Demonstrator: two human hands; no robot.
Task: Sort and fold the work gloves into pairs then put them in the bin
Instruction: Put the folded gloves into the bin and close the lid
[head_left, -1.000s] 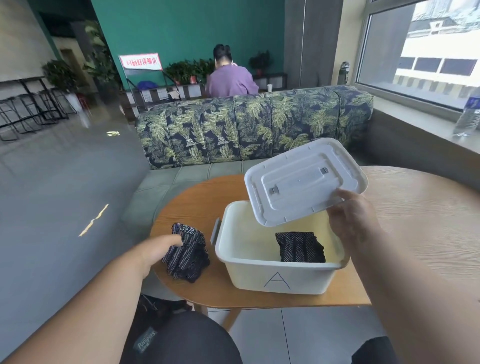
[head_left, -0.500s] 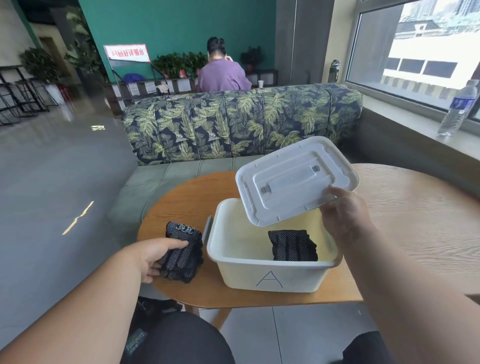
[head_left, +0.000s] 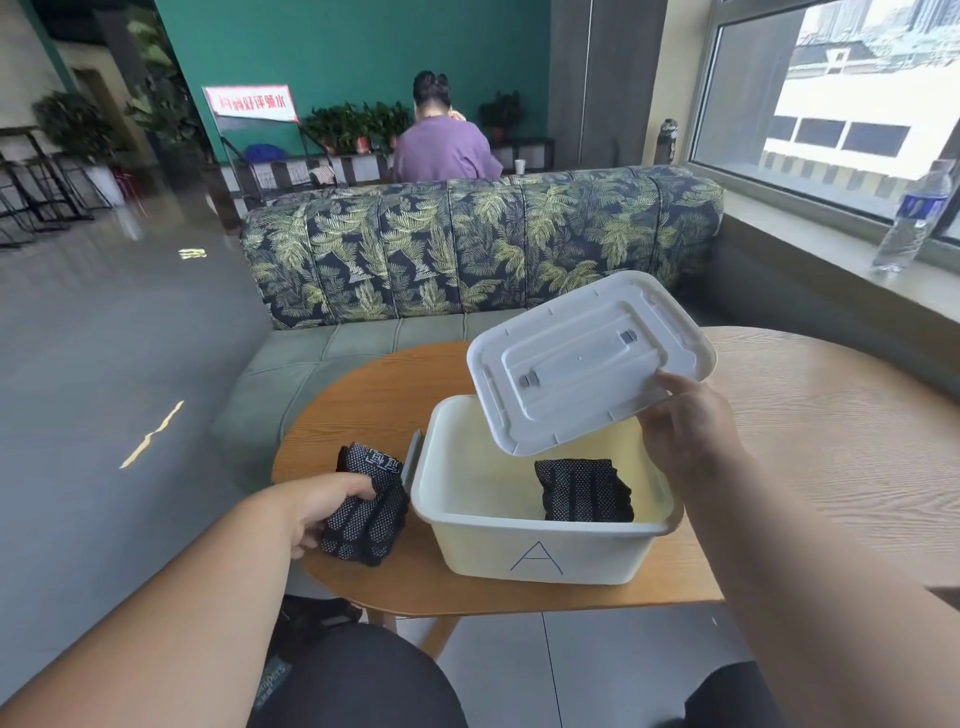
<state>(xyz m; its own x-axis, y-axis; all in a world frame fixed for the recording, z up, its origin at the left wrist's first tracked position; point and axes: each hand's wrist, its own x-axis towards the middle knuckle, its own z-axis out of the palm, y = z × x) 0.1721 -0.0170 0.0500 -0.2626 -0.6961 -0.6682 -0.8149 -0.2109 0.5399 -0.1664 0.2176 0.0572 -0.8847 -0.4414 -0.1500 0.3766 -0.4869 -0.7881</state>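
Observation:
A cream plastic bin (head_left: 540, 551) marked "A" stands on the small round wooden table (head_left: 374, 395). One folded pair of black dotted work gloves (head_left: 584, 491) leans inside it at the right. A second folded pair of gloves (head_left: 371, 512) lies on the table just left of the bin. My left hand (head_left: 324, 506) grips that pair, fingers curled over its near side. My right hand (head_left: 691, 431) holds the bin's white lid (head_left: 587, 358) by its right edge, tilted up above the bin's back half.
A larger light wooden table (head_left: 841, 441) adjoins on the right. A leaf-patterned sofa (head_left: 478, 244) stands behind, with a person in purple seated beyond it. A water bottle (head_left: 914, 218) is on the window sill at right. Grey floor spreads to the left.
My left hand has closed round the folded gloves on the table. The lid stays held up by my right hand. The camera has shifted slightly.

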